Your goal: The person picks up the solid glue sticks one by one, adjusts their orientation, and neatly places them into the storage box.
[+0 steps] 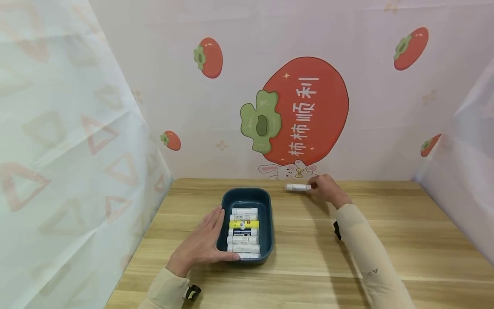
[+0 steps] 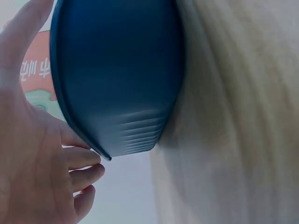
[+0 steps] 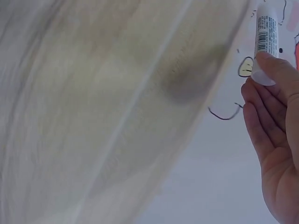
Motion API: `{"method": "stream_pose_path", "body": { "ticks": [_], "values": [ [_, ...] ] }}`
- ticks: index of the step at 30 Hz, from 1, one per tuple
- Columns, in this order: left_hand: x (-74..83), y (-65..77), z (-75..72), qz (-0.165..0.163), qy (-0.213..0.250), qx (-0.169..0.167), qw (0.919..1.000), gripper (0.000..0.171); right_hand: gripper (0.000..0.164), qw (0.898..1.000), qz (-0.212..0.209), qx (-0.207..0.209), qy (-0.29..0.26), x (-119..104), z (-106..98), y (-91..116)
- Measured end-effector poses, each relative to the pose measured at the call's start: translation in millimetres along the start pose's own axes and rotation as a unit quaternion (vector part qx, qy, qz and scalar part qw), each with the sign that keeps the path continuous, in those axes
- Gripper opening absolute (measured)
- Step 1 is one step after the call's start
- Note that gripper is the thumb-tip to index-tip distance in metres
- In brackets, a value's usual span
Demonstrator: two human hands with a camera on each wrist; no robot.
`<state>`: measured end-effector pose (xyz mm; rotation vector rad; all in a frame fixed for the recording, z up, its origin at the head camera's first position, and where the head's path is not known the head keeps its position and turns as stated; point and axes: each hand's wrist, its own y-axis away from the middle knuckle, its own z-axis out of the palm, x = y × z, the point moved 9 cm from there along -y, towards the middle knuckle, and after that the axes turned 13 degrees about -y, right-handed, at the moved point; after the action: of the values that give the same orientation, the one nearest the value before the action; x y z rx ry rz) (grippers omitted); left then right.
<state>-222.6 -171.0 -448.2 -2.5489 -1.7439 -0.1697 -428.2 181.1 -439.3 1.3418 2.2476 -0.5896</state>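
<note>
In the head view, my left hand [image 1: 204,240] rests against the left side and near corner of a dark blue tray [image 1: 271,234], fingers fairly straight along the rim and thumb across the near edge. The left wrist view has the tray's outer wall [image 2: 117,70] close by that hand. Inside the tray lie several glue sticks in a column, mostly white, with a yellow glue stick [image 1: 244,224] among them. At the table's back edge, my right hand [image 1: 326,189] pinches one end of a white glue stick [image 1: 298,187]. Its barcode label shows in the right wrist view.
The wooden table [image 1: 301,274] meets an upright backdrop [image 1: 370,163] printed with persimmons and a rabbit, just behind the right hand. A pale printed sheet [image 1: 77,150] hangs along the left side, and another stands at the right.
</note>
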Motion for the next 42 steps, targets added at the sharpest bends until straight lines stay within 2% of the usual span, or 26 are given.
{"method": "stream_pose_path", "body": {
  "ticks": [4, 9, 17, 26, 30, 34, 38, 42],
  "values": [
    [-1.2, -4.3, -8.8, 0.004, -0.003, 0.01, 0.9999, 0.139, 0.015, 1.0, -0.028, 0.005, -0.009, -12, -8, 7],
    [-0.9, -12.5, -30.1, 0.01, -0.018, 0.032, 0.9993, 0.135, 0.014, 0.998, -0.062, 0.001, -0.016, -34, -17, 15],
    [13.0, -33.2, -63.3, 0.055, -0.039, 0.063, 0.9957, 0.109, 0.018, 0.993, -0.113, 0.0, -0.031, -81, -31, 31],
    [37.3, -56.7, -95.9, 0.1, -0.058, 0.147, 0.9823, 0.079, 0.026, 0.986, -0.164, -0.009, -0.032, -133, -33, 49],
    [50.6, -67.5, -97.1, 0.117, -0.049, 0.148, 0.9808, 0.074, 0.025, 0.983, -0.18, -0.015, -0.044, -150, -29, 57],
    [66.9, -74.4, -92.8, 0.15, -0.041, 0.148, 0.9768, 0.067, 0.024, 0.978, -0.199, -0.016, -0.054, -162, -25, 63],
    [78.7, -75.5, -88.2, 0.167, -0.054, 0.168, 0.97, 0.061, 0.023, 0.975, -0.215, -0.017, -0.06, -170, -19, 67],
    [88.0, -74.5, -86.1, 0.175, -0.064, 0.193, 0.9634, 0.049, 0.022, 0.974, -0.214, -0.014, -0.074, -173, -13, 70]
  ]
}}
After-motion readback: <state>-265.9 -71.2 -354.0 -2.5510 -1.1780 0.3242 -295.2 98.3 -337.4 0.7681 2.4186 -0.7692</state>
